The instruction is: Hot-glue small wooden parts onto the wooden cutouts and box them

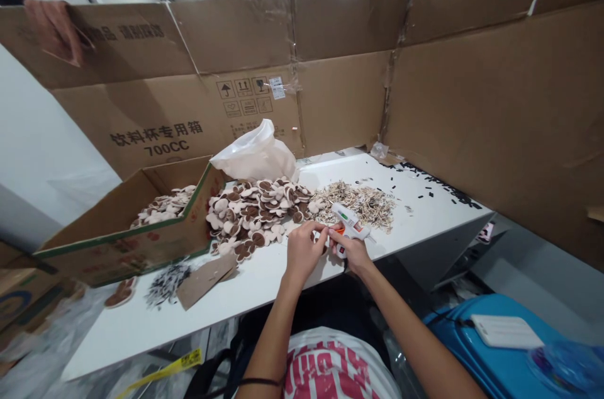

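My right hand (350,249) is closed around the grip of a white glue gun (348,218) with orange parts, its nozzle end pointing left. Close beside it, my left hand (304,251) is closed in a pinch. A small brown-and-pale felt piece (317,236) shows between its fingers, mostly covered by them. Behind my left hand lies a heap of brown and cream felt shapes (257,210). Beyond the glue gun spreads a pile of small beige clip-like pieces (372,202), too small to tell exactly.
A cardboard box (117,254) with more felt shapes stands left, near a white plastic bag (264,157). Dark slivers (167,282) and cardboard scraps (207,279) lie front left. Small black pieces (443,188) are scattered at right. Tall cardboard walls (349,97) enclose the white table (264,289).
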A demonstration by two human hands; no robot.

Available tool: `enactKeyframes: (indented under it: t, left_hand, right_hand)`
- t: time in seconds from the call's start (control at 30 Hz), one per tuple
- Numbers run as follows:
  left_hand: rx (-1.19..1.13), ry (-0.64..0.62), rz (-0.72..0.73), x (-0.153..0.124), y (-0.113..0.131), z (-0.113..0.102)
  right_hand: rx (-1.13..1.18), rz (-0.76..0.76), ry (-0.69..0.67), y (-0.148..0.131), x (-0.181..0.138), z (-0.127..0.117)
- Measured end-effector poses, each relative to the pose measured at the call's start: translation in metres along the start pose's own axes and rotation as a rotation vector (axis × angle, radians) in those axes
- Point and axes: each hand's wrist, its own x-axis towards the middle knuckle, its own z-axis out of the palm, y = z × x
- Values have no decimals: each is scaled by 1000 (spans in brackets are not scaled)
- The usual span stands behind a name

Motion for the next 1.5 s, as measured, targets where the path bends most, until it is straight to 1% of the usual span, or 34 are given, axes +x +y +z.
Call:
enactKeyframes:
  t: [0.13, 0.23, 0.4, 0.63, 0.9, 1.1, 1.27, 1.37, 1.5]
  left_hand:
    - [132, 12, 53, -4, 5, 2]
    - [168, 17, 55, -6, 4, 7]
    - [87, 13, 25, -8, -1, 13]
    - [4, -13, -14, -8, -7, 20]
    - [-55, 26, -20, -7, -2, 13]
    - [-63, 34, -4, -5, -2, 9]
    - [-17, 60, 21, -5, -2, 8]
    - [11, 41, 33, -4, -1, 8]
    - [34, 7, 54, -4, -1, 7]
  right_hand:
    - [-1, 4, 12, -1, 0, 1]
    - [35, 6, 27, -3, -1, 3]
    - [53, 26, 49, -3, 0, 4]
    - [93, 51, 43, -2, 1, 3]
    - [135, 78, 73, -8, 3, 2]
    - [104, 68, 35, -9, 2, 2]
    - [63, 72, 13, -12, 1, 4]
    - [57, 52, -13, -14, 1, 4]
    - [80, 47, -15, -13, 1, 3]
